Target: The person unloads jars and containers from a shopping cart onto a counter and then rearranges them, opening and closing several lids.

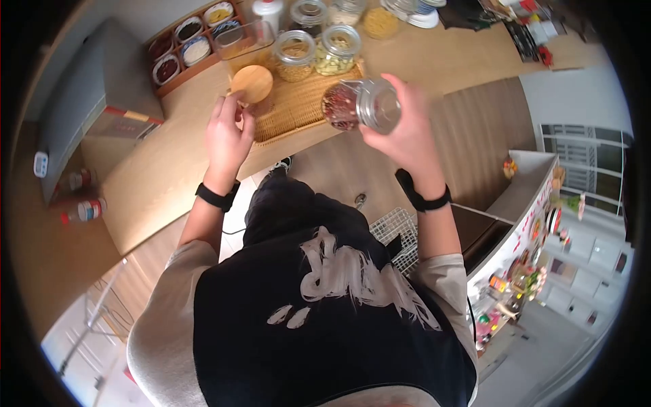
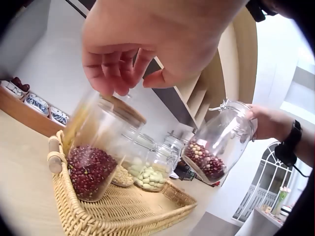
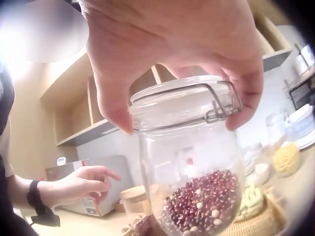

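Note:
My right hand (image 1: 407, 125) grips a clip-top glass jar (image 3: 192, 157) round its lidded neck. The jar is tilted, holds dark red beans with a few pale ones, and hangs off the front right of the wicker basket (image 2: 142, 216). Near the basket's left end stands a glass jar of dark red beans (image 2: 91, 169) with a round wooden lid (image 1: 252, 83). Just over that lid, my left hand (image 1: 230, 136) has its fingers loosely bent; the right wrist view shows it apart from the lid. Farther back in the basket is a clip-top jar of pale green beans (image 2: 150, 177).
Beside the green beans stands another clip-top jar (image 1: 295, 57) of pale grains. A clear container (image 1: 245, 44) and more jars line the back. A divided wooden tray (image 1: 193, 68) with small bowls lies at the back left. A grey box-shaped appliance (image 1: 102, 88) stands left.

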`<state>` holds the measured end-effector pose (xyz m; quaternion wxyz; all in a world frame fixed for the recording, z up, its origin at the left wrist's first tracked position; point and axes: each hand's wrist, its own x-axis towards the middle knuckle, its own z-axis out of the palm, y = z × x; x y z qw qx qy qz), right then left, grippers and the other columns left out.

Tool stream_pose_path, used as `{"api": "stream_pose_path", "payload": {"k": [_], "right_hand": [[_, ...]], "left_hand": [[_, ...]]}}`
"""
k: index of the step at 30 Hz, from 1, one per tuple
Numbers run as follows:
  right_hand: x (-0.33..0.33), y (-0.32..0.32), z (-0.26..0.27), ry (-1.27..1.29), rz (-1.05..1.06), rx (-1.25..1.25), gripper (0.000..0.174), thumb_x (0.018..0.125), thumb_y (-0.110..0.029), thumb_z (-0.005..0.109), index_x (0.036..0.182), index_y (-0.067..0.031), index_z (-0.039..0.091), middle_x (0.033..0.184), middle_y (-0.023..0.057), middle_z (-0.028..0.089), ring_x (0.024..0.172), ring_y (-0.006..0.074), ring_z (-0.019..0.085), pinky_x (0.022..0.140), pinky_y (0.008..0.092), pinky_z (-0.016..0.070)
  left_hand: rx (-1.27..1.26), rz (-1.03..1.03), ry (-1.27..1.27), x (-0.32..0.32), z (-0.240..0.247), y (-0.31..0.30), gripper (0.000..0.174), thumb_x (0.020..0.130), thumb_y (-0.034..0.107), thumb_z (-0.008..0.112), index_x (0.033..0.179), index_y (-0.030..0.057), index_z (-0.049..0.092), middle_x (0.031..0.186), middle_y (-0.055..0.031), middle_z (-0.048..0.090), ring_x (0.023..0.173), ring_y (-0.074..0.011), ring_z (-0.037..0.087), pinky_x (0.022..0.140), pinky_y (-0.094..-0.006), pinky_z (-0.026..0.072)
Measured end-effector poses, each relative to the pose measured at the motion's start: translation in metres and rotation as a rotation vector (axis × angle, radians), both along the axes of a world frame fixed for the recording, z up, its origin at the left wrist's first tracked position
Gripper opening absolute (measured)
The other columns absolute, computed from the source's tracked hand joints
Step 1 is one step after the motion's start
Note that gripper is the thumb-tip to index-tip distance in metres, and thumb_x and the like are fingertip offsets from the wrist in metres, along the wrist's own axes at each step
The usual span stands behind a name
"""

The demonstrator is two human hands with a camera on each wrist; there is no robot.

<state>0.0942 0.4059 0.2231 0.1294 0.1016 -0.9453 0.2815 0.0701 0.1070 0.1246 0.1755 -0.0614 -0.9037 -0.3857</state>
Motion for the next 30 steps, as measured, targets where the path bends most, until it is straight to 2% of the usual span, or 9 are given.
{"api": "stream_pose_path", "payload": {"k": [1,3,4,6,13,15,19,26,30], "right_hand": [[-0.013,-0.01,-0.007,-0.049,0.024,-0.054,0.08,0.061,-0.02,0.082,0.133,-0.0071,0.05,0.119,0.0184,0.052,0.114,0.0362,0.052,0.098,0.0438,0.0445],[-0.034,-0.025,-0.024,-0.127,0.065,-0.127,0.081,0.061,-0.021,0.082,0.134,-0.0076,0.05,0.121,0.0193,0.05,0.114,0.0376,0.051,0.1,0.0445,0.0429],[-0.042,-0.031,-0.033,-0.126,0.078,-0.123,0.081,0.061,-0.021,0.082,0.134,-0.0076,0.05,0.121,0.0193,0.05,0.114,0.0376,0.051,0.1,0.0445,0.0429],[-0.056,-0.042,-0.047,-0.092,0.148,0.002,0.081,0.061,-0.02,0.082,0.135,-0.0091,0.05,0.122,0.0192,0.049,0.115,0.039,0.049,0.1,0.0444,0.0432],[-0.078,-0.07,-0.084,-0.154,0.217,0.103,0.085,0.06,-0.022,0.083,0.137,-0.0106,0.049,0.123,0.0215,0.049,0.116,0.0409,0.047,0.099,0.0468,0.0449],[-0.081,-0.077,-0.092,-0.157,0.223,0.137,0.085,0.061,-0.024,0.082,0.138,-0.0107,0.048,0.125,0.0226,0.048,0.115,0.0423,0.048,0.098,0.0472,0.0458],[-0.088,-0.079,-0.096,-0.183,0.204,0.095,0.086,0.063,-0.023,0.083,0.14,-0.0113,0.047,0.128,0.0233,0.048,0.12,0.0425,0.046,0.101,0.0474,0.044],[-0.077,-0.08,-0.091,-0.274,0.116,0.09,0.09,0.069,-0.036,0.085,0.144,-0.0102,0.041,0.131,0.0253,0.047,0.119,0.044,0.047,0.102,0.0471,0.0437],[-0.077,-0.066,-0.102,-0.146,0.171,0.009,0.087,0.07,-0.033,0.085,0.142,-0.0089,0.042,0.124,0.0229,0.051,0.115,0.0415,0.052,0.097,0.0465,0.0476]], "left_hand": [[0.006,0.024,-0.011,0.001,-0.001,-0.002,0.029,0.083,0.003,0.061,0.111,0.0033,0.064,0.08,-0.0116,0.058,0.07,-0.0244,0.061,0.064,-0.0366,0.0509],[-0.054,0.064,-0.058,-0.003,-0.003,-0.004,0.042,0.084,0.008,0.063,0.126,0.0074,0.059,0.084,-0.0117,0.058,0.072,-0.0254,0.062,0.065,-0.0376,0.0519],[-0.05,0.077,-0.057,-0.004,-0.005,-0.006,0.042,0.084,0.008,0.063,0.126,0.0074,0.059,0.084,-0.0117,0.058,0.072,-0.0254,0.062,0.065,-0.0376,0.0519],[-0.113,0.09,0.009,-0.006,-0.01,-0.008,0.058,0.083,0.007,0.067,0.139,0.0125,0.052,0.09,-0.0082,0.057,0.067,-0.0194,0.057,0.061,-0.035,0.0506],[-0.14,0.047,-0.066,-0.015,-0.015,-0.01,0.057,0.085,0.021,0.074,0.138,0.0139,0.054,0.105,-0.0101,0.056,0.066,-0.0193,0.057,0.063,-0.0345,0.0521],[-0.145,0.031,-0.148,-0.017,-0.016,-0.012,0.053,0.083,0.026,0.075,0.131,0.0138,0.058,0.108,-0.0124,0.057,0.083,-0.0296,0.065,0.07,-0.0394,0.0552],[-0.149,0.021,-0.155,-0.022,-0.022,-0.016,0.049,0.084,0.025,0.075,0.129,0.0129,0.059,0.108,-0.0127,0.058,0.083,-0.0294,0.065,0.069,-0.0385,0.0553],[-0.194,-0.014,-0.134,-0.024,-0.017,-0.01,0.047,0.084,0.022,0.074,0.128,0.0109,0.059,0.106,-0.0131,0.059,0.084,-0.029,0.065,0.069,-0.0379,0.0549],[-0.259,-0.051,-0.105,-0.027,-0.018,-0.014,0.045,0.085,0.019,0.073,0.127,0.0107,0.059,0.099,-0.013,0.061,0.079,-0.0272,0.065,0.067,-0.0382,0.0539]]}}
